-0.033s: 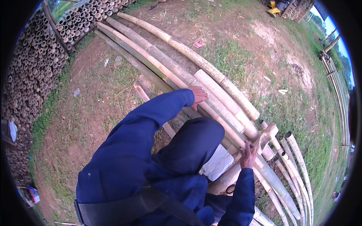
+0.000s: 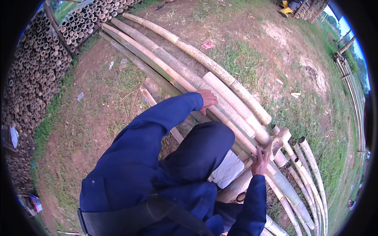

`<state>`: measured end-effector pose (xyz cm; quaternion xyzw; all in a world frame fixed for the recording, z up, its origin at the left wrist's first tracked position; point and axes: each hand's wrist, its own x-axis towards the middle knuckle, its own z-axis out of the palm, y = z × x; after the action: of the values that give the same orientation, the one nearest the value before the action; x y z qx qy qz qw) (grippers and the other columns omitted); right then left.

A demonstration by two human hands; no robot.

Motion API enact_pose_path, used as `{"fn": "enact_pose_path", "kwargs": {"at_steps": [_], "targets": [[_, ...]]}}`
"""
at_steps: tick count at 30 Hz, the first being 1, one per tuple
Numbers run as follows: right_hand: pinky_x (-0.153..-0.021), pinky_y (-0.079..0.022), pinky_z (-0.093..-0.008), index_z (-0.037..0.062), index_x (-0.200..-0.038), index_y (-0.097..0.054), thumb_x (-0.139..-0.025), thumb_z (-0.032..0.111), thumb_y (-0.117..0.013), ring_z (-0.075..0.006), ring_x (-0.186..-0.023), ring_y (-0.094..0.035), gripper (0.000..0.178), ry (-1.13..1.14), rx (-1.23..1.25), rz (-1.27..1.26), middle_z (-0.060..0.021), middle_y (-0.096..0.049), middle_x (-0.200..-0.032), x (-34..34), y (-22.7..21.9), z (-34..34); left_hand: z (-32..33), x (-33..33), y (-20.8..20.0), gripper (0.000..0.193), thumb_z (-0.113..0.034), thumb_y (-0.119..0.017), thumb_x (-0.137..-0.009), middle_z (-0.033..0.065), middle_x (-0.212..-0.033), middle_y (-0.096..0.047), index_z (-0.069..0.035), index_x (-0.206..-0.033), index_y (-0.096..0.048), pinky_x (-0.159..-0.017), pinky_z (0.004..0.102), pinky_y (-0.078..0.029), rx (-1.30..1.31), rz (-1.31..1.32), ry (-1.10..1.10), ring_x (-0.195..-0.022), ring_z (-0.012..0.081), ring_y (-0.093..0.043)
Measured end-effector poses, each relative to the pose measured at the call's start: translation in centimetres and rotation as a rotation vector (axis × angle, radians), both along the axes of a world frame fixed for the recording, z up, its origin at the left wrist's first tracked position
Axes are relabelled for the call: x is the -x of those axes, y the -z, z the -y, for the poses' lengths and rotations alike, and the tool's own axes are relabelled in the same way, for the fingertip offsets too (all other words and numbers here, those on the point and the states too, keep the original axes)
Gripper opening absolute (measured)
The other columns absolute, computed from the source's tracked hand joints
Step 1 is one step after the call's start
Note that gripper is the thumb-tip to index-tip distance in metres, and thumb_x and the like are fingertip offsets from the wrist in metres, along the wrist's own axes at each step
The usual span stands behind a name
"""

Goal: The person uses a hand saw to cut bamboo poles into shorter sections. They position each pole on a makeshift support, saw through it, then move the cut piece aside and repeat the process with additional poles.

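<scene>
A smooth, pinkish-tan bamboo pole (image 2: 238, 133) slants from upper left to right of centre. The left hand (image 2: 206, 100) drapes over it, grip firmness untellable; the right hand (image 2: 260, 162), fingers parted, touches it lower right. Grass (image 2: 246, 63) borders the outer pole (image 2: 218, 72); a red scrap (image 2: 208, 45) is illegible.

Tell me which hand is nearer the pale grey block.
Right. The right hand is just right of the pale grey block; the left hand is farther off, ahead and left.
</scene>
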<state>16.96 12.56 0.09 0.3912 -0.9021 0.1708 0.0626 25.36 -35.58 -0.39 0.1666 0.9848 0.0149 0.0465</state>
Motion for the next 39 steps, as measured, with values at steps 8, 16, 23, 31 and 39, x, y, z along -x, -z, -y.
{"fn": "enact_pose_path", "kwargs": {"at_steps": [8,16,23,31,39], "targets": [[-0.108,-0.036,-0.0487,0.0214,-0.139,-0.065,-0.085,0.022,-0.078,-0.0308,-0.120,-0.056,0.056,0.067,0.094,0.011,-0.0074,-0.062,-0.126,0.1,0.5,0.2,-1.1,1.6,-1.3,0.095,-0.041,-0.095,-0.056,0.0094,-0.131,-0.062,-0.012,-0.138,-0.056,-0.106,0.0427,-0.040,0.060,0.007,-0.161,-0.127,0.0266,-0.056],[-0.107,-0.036,-0.0506,0.0243,-0.132,-0.068,-0.093,0.040,-0.069,-0.0283,-0.120,-0.056,0.042,0.163,0.061,-0.023,-0.0064,-0.063,-0.123,0.5,1.3,1.4,-5.3,9.3,-6.1,0.135,-0.048,-0.095,-0.059,0.0262,-0.156,-0.044,-0.011,-0.164,-0.019,-0.122,0.0478,-0.032,-0.024,0.405,-0.273,-0.147,0.0407,-0.040],[-0.108,-0.035,-0.0504,0.0254,-0.133,-0.068,-0.091,0.038,-0.071,-0.0271,-0.121,-0.055,0.044,0.204,0.044,0.030,-0.0057,-0.063,-0.121,0.1,0.8,1.1,-26.7,8.3,-4.4,0.108,-0.045,-0.092,-0.064,0.0211,-0.144,-0.054,-0.006,-0.151,-0.042,-0.111,0.0440,-0.042,-0.108,0.064,0.025,-0.134,0.0335,-0.053],[-0.113,-0.037,-0.0577,0.0132,-0.131,-0.069,-0.090,0.033,-0.075,-0.0348,-0.125,-0.060,0.046,0.126,0.313,0.173,-0.0127,-0.067,-0.133,0.0,-1.6,-2.5,-28.7,8.0,-1.2,0.077,-0.040,-0.090,-0.067,0.0054,-0.121,-0.066,-0.012,-0.131,-0.058,-0.101,0.0396,-0.047,-0.058,-0.078,0.042,-0.119,0.0231,-0.060],[-0.074,-0.056,-0.0371,0.0049,-0.118,-0.070,-0.093,0.005,-0.069,-0.0249,-0.079,-0.072,0.025,1.174,0.576,-0.018,-0.0141,-0.072,-0.091,-21.1,-5.3,-19.9,-28.9,8.2,-1.0,0.080,-0.035,-0.090,-0.069,0.0085,-0.133,-0.064,-0.014,-0.139,-0.057,-0.106,0.0423,-0.046,-0.048,-0.084,0.062,-0.129,0.0258,-0.056]]}}
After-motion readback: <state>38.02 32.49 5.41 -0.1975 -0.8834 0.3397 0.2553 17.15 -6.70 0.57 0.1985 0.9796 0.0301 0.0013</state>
